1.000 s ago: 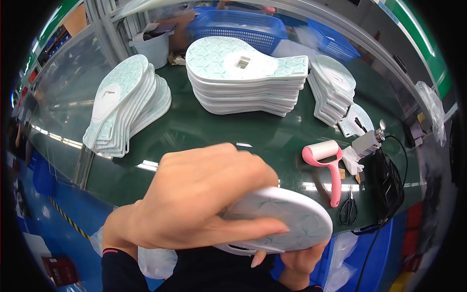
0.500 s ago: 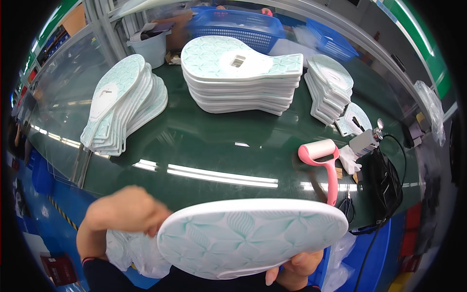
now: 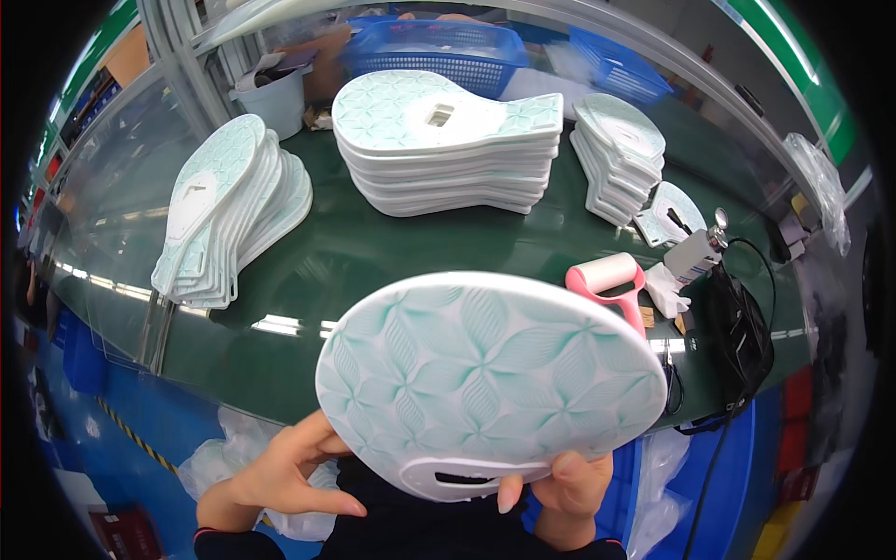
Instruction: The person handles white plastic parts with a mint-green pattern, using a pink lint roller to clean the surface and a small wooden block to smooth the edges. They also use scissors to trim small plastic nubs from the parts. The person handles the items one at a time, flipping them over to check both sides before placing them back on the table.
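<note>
A white paddle-shaped plastic panel (image 3: pixel 495 364) with a pale green leaf pattern is held up in front of me, its broad rounded end tilted upward. My right hand (image 3: pixel 569 485) grips its lower right edge by the slotted part, with thumb and a finger showing on the near side. At the lower left edge is my left hand (image 3: pixel 289 476), its thumb stretched out apart from the fingers. Its fingertips go behind the panel, so whether they touch it is hidden. Beyond the panel, a pink-handled lint roller (image 3: pixel 607 275) with a white roll lies on the green table, partly covered.
Similar panels form a left stack (image 3: pixel 224 205), a middle stack (image 3: pixel 443 149) and a right stack (image 3: pixel 616 154); one loose panel (image 3: pixel 672 215) lies beside the last. A white bottle (image 3: pixel 691 257), crumpled tissue (image 3: pixel 665 289), black bag (image 3: pixel 737 336) and scissors (image 3: pixel 672 383) sit at right. Blue baskets (image 3: pixel 434 61) stand behind.
The panel has tipped up, showing more of its patterned face and its slot. My left hand, closed and blurred before, has moved down and right and spread its thumb. The right hand keeps its grip.
</note>
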Tool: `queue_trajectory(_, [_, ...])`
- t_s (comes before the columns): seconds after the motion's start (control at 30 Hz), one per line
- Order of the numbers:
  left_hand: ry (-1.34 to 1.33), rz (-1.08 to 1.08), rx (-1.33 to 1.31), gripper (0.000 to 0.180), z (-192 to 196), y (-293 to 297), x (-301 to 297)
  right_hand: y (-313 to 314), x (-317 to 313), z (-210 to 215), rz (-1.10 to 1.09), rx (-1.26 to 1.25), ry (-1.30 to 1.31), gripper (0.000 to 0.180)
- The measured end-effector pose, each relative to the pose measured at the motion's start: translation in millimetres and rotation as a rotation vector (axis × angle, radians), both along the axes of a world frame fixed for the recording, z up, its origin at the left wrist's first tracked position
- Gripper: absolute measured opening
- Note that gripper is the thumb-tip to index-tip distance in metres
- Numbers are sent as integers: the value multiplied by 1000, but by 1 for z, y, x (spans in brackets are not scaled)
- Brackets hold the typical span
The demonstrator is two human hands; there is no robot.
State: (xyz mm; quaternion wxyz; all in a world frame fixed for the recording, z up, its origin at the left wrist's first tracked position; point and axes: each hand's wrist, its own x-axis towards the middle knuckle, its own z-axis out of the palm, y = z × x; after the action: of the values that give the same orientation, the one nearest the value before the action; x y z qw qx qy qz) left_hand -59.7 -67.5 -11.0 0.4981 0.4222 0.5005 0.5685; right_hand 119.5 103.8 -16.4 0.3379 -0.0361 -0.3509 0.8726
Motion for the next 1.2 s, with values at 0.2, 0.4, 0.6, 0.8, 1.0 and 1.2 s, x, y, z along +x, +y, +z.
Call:
queue_trajectory(0.2, [-114,352,175,103,35,50,-11,8,9,5,86,137,-160,41])
queue_trajectory(0.4, [164,191,-59,27,38,59,-11,25,0,8,-166,779,-550,39])
queue_trajectory(0.6, [82,671,161,27,29,51,-9,111,31,-17,-1012,763,-1045,21])
queue_trajectory(0.8, [152,795,227,30,30,62,-2,191,74,-82,-1095,1149,-1695,32])
queue_trajectory(1.0, [154,813,175,30,24,58,5,214,73,-99,-981,1173,-1521,28])
queue_trajectory(1.2, [239,554,257,20,30,60,7,141,45,-35,-1194,714,-850,14])
